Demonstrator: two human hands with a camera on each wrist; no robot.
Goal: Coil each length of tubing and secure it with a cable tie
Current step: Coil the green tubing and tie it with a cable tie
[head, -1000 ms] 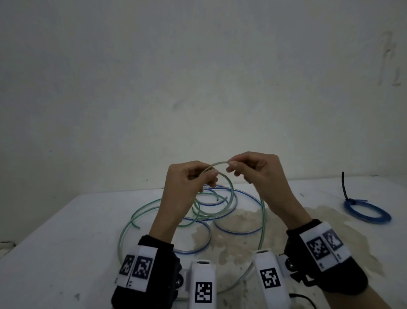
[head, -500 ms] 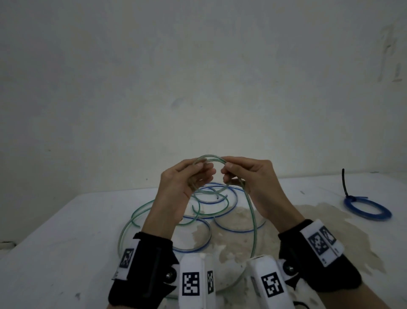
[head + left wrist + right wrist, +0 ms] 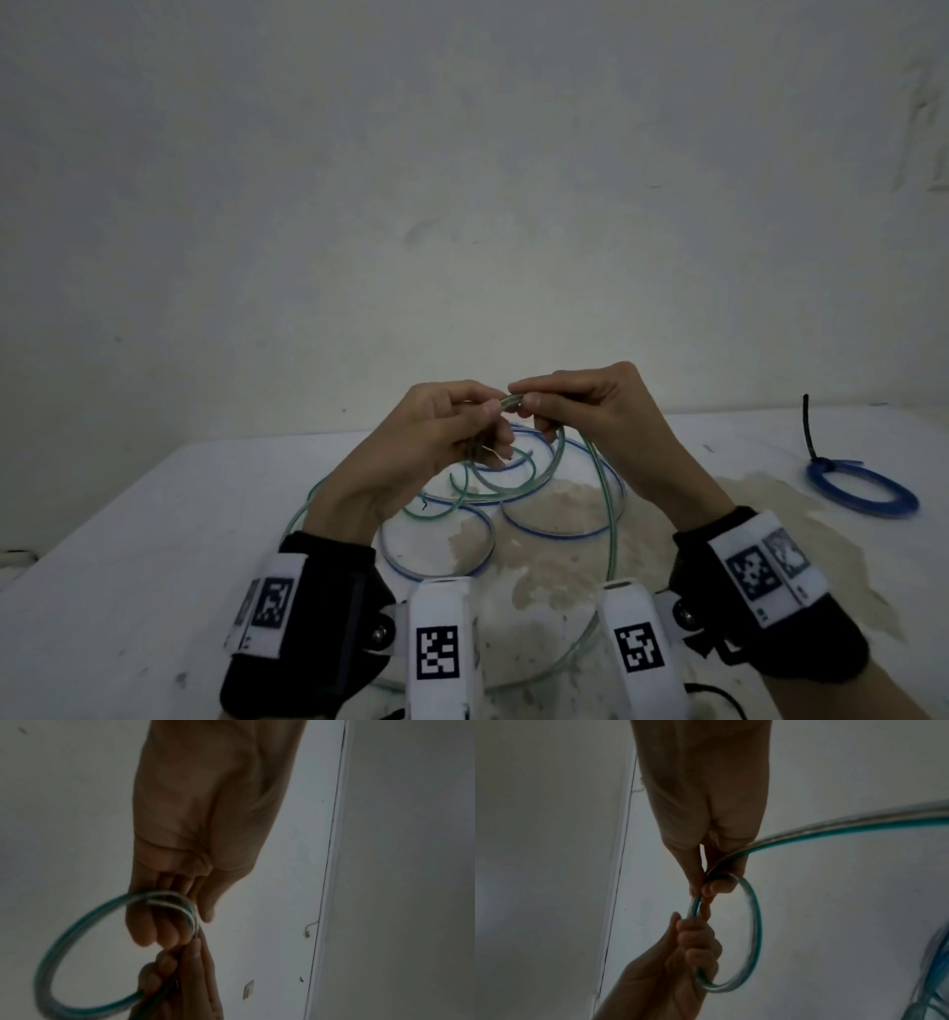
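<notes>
Both hands are raised above the table and meet on a clear tube with a green stripe (image 3: 600,483). My left hand (image 3: 452,426) grips a small loop of that tube (image 3: 64,943) in its curled fingers. My right hand (image 3: 565,406) pinches the same tube (image 3: 754,923) between thumb and fingers just beside the left. From the right hand the tube hangs down to the table. A second clear tube with a blue stripe (image 3: 544,529) lies in loose loops under the hands.
A blue tube coil (image 3: 862,488) bound by a black cable tie (image 3: 811,431) lies at the table's right. The white table (image 3: 128,539) has a brown stained patch (image 3: 554,570) in its middle. A plain wall stands behind.
The hands have drawn closer together and the arc of green-striped tube between them has shrunk to a small loop. The hanging length has swung towards the right hand.
</notes>
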